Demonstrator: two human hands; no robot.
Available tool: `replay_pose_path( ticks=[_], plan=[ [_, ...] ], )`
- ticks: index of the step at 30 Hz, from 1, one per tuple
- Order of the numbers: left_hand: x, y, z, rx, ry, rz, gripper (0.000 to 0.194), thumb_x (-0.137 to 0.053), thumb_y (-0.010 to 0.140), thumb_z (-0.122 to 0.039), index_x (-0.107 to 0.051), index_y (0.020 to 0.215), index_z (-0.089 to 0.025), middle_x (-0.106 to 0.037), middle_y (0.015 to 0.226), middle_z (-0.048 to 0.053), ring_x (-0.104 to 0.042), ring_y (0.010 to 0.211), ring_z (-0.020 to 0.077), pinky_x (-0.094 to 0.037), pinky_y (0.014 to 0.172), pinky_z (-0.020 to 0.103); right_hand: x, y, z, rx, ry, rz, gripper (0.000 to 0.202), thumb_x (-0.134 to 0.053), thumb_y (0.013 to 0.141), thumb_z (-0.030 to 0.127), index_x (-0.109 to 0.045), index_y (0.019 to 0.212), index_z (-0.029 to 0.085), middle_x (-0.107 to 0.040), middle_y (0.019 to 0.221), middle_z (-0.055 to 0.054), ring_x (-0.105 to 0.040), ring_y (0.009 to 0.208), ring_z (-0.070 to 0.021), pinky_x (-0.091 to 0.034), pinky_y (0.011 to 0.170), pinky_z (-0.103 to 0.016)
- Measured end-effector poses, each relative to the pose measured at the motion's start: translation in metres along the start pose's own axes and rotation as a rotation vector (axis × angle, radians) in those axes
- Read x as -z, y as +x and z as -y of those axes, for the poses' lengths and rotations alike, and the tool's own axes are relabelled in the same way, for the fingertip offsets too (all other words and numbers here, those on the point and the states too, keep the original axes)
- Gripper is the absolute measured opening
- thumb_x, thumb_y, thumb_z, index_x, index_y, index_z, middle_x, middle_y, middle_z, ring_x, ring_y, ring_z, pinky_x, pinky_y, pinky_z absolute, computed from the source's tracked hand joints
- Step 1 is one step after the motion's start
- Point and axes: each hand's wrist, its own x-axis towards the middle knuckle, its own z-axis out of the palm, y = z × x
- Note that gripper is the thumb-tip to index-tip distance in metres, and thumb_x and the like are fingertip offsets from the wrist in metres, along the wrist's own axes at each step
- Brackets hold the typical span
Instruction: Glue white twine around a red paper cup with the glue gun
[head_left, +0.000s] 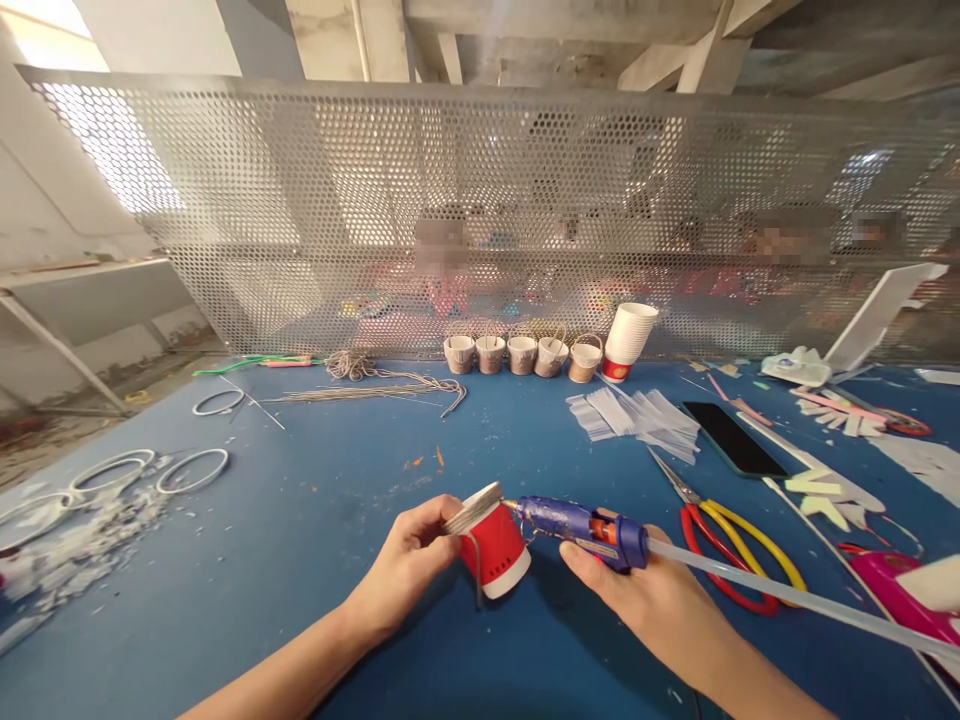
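Concrete beams (570,18) cross the room overhead; a perforated metal screen (300,200) stands behind the blue bench (337,440). Taking the work at front centre as the dial, the right hand (656,585) is at four o'clock, fingers curled round a blue glue gun (570,525). A stack of cups (630,335) rises at one o'clock, five small cups (523,357) at twelve. The left hand (411,553), at nine, pinches the tilted red cup (499,545) by its corded end. A nozzle (511,505) meets the cord (476,510) from three: gluing seems underway, calling for a steady cup and careful aim.
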Motion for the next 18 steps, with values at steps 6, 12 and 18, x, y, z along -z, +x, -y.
replay_pose_path(
  ticks=[6,12,18],
  plan=[
    [-0.002,-0.001,0.000,0.013,-0.007,0.007,0.010,-0.057,0.073,-0.015,-0.058,0.063,-0.015,-0.060,0.067,0.000,-0.055,0.066,0.0143,-0.044,0.065,0.025,-0.004,-0.008,0.001,-0.016,0.031,-0.015,0.038,-0.057,0.077,0.058,-0.072,0.085,0.024,-0.069,0.087,-0.007,-0.067,0.083,-0.0233,-0.057,0.070,-0.028],
    [-0.002,0.000,0.001,0.003,-0.037,0.016,0.011,-0.058,0.073,-0.016,-0.057,0.062,-0.015,-0.060,0.067,0.000,-0.055,0.065,0.0141,-0.044,0.064,0.025,-0.002,-0.006,0.003,0.015,0.064,0.006,0.033,-0.057,0.076,0.055,-0.071,0.079,0.024,-0.068,0.079,-0.005,-0.066,0.078,-0.0221,-0.055,0.066,-0.027],
    [0.001,0.000,0.002,-0.026,-0.064,0.014,0.012,-0.057,0.073,-0.016,-0.055,0.061,-0.016,-0.058,0.065,-0.001,-0.052,0.064,0.0133,-0.043,0.063,0.025,-0.003,0.004,-0.003,-0.185,0.168,0.137,0.042,-0.053,0.077,0.062,-0.067,0.075,0.022,-0.052,0.052,0.000,-0.060,0.057,-0.0184,-0.045,0.044,-0.025]
  ],
)
